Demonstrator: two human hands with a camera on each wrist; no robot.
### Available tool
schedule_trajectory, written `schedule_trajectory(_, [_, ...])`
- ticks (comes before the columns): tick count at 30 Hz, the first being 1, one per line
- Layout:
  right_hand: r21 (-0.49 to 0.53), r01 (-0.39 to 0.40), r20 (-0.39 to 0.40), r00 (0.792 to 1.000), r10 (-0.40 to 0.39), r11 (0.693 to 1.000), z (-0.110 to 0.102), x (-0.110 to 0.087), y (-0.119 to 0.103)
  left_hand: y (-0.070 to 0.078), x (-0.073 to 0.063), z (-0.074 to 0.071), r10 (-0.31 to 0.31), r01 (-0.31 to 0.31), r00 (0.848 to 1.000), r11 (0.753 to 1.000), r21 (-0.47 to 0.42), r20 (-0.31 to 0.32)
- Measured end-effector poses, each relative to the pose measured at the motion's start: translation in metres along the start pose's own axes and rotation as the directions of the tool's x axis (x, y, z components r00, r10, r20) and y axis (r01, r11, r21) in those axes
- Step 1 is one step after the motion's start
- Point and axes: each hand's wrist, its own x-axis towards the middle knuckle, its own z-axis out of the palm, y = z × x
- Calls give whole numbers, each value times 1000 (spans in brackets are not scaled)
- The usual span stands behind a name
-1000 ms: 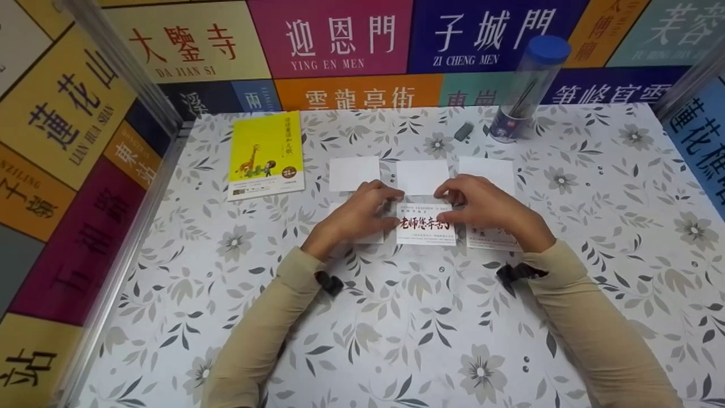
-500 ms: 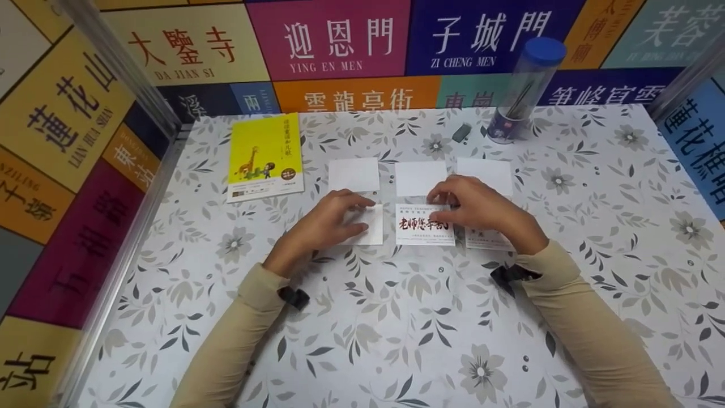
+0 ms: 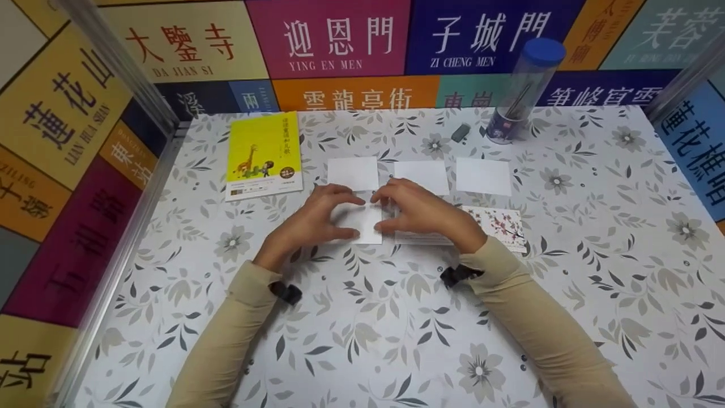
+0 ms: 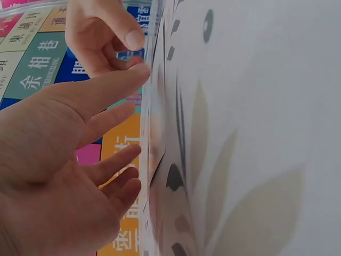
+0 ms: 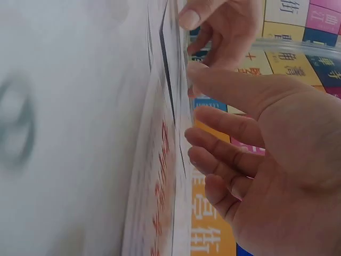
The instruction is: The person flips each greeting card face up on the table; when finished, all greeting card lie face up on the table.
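Observation:
Six small paper cards would fit two rows; a white card point(image 3: 368, 224) at lower left lies between both hands. My left hand point(image 3: 308, 221) is over its left part, thumb and fingers spread apart and gently bent. My right hand point(image 3: 422, 212) is at its right edge, thumb and fingertips near the left hand's. It covers much of the middle printed card point(image 3: 422, 239). In both wrist views the fingers are loosely bent beside the cards, with nothing visibly pinched; contact with the card is hard to tell. At lower right lies a blossom-printed card point(image 3: 507, 228).
White cards form the back row: a left one point(image 3: 352, 173), a middle one point(image 3: 430, 177) and a right one point(image 3: 483, 175). Farther back are a yellow book point(image 3: 263, 153), a grey eraser point(image 3: 460, 132) and a clear blue-lidded tube point(image 3: 524, 90). Printed panels border the table.
My right hand has moved left from the middle printed card to the lower-left white card, uncovering the blossom print. My left hand first shifted left from the middle card, then stayed nearly in place.

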Motion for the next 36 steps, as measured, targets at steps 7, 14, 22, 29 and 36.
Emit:
schedule_trajectory(7, [-73,-78,18,997,80,994,11,9,-9,-4,-2,-5,-70,70,996,998,-5,59])
schedule_trajectory(14, [-46,-102,27,994,104,994,13,8,-13,-7,-3,-7,-70,71,996,997,-10,59])
schedule_trajectory(22, [-43,-85,24,996,87,995,16,8,-14,-10,-1,-9,-51,53,998,995,-80,25])
schedule_trajectory(29, [-44,-15,-34,999,14,999,17,7,-16,-13,-1,-13,-27,18,998,983,-182,-48])
schedule_trajectory(36, [51,6,-28,1000,-5,999,14,5,-18,-12,0,-18,-6,-34,994,930,-366,-108])
